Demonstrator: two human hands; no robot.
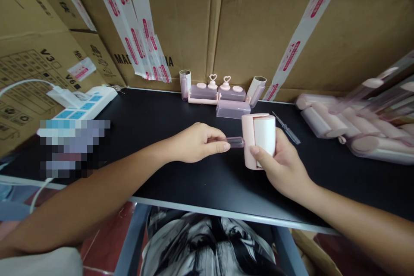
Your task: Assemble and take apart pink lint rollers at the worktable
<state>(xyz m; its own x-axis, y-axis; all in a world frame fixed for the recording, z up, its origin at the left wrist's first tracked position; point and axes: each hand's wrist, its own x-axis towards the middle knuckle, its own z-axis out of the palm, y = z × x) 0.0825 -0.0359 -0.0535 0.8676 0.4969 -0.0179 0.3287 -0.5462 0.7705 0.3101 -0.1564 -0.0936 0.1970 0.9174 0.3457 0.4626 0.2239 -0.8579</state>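
Observation:
My right hand [287, 166] is closed around a lint roller [265, 140] with a pink frame and a white roll, held upright above the black table. My left hand [202, 142] pinches a clear purplish handle [236, 142]. The handle lies level, its right end at the side of the pink frame; whether it is joined there I cannot tell. Behind the hands are purplish covers [233, 109], pink pieces with heart-shaped loops [212, 81] and white rolls [185, 84]. A small screwdriver [287, 129] with a clear handle lies beyond my right hand.
Several pink lint rollers [365, 125] with clear handles are heaped at the right. On the left are a white power strip [93, 100] with a plugged-in charger [66, 96] and a blurred-out object [76, 146]. Cardboard boxes [258, 17] wall off the table's back edge.

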